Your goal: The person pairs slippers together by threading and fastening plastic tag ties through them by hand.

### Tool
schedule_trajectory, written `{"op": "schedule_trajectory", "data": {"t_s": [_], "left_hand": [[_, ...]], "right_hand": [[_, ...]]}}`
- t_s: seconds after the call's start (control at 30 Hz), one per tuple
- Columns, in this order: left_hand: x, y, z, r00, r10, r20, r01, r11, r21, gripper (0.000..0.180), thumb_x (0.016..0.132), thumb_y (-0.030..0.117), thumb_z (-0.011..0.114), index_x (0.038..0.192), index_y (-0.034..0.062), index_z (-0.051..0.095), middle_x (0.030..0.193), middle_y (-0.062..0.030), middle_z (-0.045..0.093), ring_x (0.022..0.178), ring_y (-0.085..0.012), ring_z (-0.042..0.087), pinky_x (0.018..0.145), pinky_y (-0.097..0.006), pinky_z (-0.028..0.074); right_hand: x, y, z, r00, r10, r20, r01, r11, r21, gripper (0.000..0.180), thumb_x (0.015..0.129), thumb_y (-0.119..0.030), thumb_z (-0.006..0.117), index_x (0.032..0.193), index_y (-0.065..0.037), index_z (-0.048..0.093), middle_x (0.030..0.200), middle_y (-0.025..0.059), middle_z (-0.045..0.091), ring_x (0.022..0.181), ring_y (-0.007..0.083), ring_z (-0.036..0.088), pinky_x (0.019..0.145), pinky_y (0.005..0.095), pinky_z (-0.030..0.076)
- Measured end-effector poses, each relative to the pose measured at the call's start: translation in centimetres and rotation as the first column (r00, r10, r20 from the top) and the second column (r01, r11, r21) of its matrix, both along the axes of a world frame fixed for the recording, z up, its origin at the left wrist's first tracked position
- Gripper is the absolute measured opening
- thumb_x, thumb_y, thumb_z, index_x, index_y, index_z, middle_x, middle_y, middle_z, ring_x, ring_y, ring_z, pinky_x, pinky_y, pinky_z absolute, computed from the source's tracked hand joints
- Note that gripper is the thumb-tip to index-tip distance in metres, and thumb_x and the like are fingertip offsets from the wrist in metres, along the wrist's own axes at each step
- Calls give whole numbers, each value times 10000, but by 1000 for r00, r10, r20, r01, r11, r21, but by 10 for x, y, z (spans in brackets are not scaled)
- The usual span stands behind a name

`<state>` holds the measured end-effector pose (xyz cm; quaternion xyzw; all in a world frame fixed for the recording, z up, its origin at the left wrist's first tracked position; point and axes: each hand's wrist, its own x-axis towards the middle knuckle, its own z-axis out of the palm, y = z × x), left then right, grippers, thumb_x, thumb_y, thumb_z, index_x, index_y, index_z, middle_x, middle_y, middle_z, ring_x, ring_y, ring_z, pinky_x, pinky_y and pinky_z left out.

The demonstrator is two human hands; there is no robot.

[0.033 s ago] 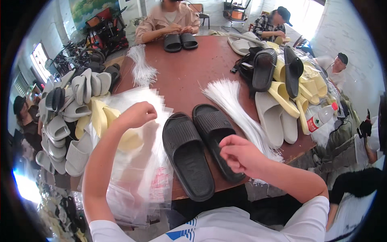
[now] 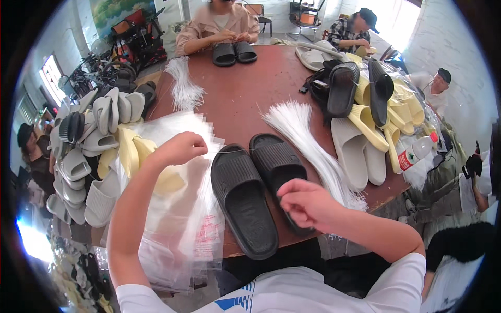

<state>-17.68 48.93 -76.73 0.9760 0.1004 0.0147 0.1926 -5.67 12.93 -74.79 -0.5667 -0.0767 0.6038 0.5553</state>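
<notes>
A pair of black slippers lies side by side in front of me, the left slipper [image 2: 245, 208] nearer than the right slipper [image 2: 276, 161]. A thin pale strand [image 2: 235, 152] crosses the front of the left one. Beside its toe, my left hand [image 2: 183, 148] hovers over the clear bags, fingers closed and pointing toward the strand; whether they grip its end is too fine to see. My right hand [image 2: 308, 204] is over the right slipper's heel part, fingers curled in a pinch. Anything inside that pinch is hidden.
Clear plastic bags [image 2: 156, 229] are stacked at left, beside piled grey slippers [image 2: 102, 198]. A bundle of white plastic strands [image 2: 295, 122] lies right of the black pair. Yellow slippers [image 2: 365, 122] and a red-capped bottle [image 2: 415, 151] stand farther right. A co-worker [image 2: 222, 31] sits opposite.
My right hand has shifted slightly left across the slipper. My left hand has moved a touch to the right. The slippers stay nearly in place.
</notes>
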Motion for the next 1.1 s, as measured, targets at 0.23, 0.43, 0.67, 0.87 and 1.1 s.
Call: {"op": "schedule_trajectory", "data": {"t_s": [0.23,0.43,0.67,0.87,1.1], "left_hand": [[50,-34,8,966,-167,-196,66,895,-441,160,895,167,664,896,12,705,788,-35,677,722,-125,593,708,-304,501],[87,-48,21,817,-191,-544,-101,882,-460,160,884,120,636,975,17,718,758,-2,623,590,-87,493,511,-258,405],[100,-34,20,724,-250,-643,-200,816,-543,131,922,105,634,982,52,738,694,71,553,540,-42,396,455,-223,298],[96,-29,21,716,-277,-641,-207,793,-574,132,953,134,640,1019,61,728,671,65,560,527,-44,421,462,-220,308],[81,-45,34,799,-160,-580,-363,641,-676,248,937,214,685,1118,45,673,762,-2,643,598,-89,590,524,-238,441]], "right_hand": [[-46,59,-36,970,26,-240,12,988,156,233,978,-87,468,1199,-63,540,777,14,502,476,91,382,386,270,258],[-50,106,-58,923,-292,-252,330,935,127,121,930,-20,404,874,-120,444,665,-4,404,465,114,353,407,277,234],[-48,131,-80,864,-357,-355,418,902,112,180,918,16,391,833,-129,454,650,-9,383,484,111,317,428,287,214],[-48,120,-68,787,-323,-527,486,849,206,183,957,-43,442,806,-144,466,660,-39,367,502,85,283,450,273,206],[-48,108,-67,762,-289,-579,491,842,225,199,995,-116,461,800,-151,468,676,-50,355,501,79,276,452,265,207]]}}
